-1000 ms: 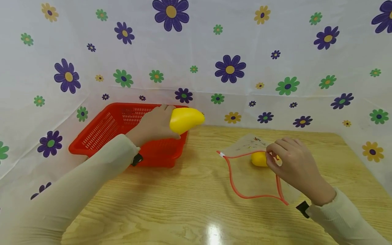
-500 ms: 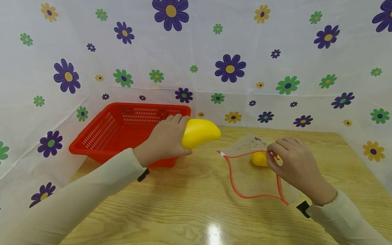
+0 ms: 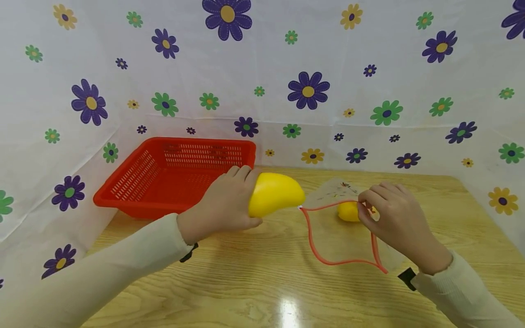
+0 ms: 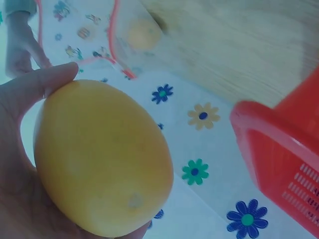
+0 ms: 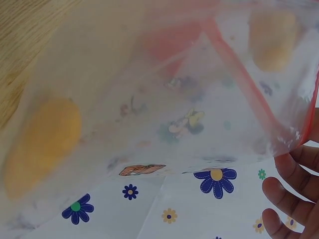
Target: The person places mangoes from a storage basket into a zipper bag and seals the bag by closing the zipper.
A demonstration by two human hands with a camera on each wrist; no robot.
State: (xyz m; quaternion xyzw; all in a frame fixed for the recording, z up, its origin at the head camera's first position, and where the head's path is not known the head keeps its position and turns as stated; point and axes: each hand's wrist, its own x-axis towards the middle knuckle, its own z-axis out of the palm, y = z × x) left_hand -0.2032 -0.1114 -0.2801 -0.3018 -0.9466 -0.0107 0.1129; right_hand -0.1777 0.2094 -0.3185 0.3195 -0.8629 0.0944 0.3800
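Note:
My left hand [image 3: 227, 200] grips a smooth yellow toy mango [image 3: 275, 195] by one end, held above the table just in front of the red basket. In the left wrist view the mango [image 4: 104, 157] fills much of the picture, thumb and fingers around it. My right hand [image 3: 395, 223] pinches the red-edged rim of a clear zip bag [image 3: 340, 248] whose mouth gapes toward me. The mango's tip overlaps the bag's white slider in the head view. Another yellow fruit [image 3: 348, 212] lies inside the bag, seen through the cloudy plastic as a yellow shape [image 5: 45, 144] in the right wrist view.
A red plastic basket [image 3: 135, 210] with slotted walls stands at the back left of the wooden table [image 3: 229, 282]. White cloth [image 3: 262, 54] printed with flowers hangs behind and along both sides.
My left hand has carried the mango from over the basket's right part rightward and toward me, up to the bag's opening. The right hand and bag have barely moved.

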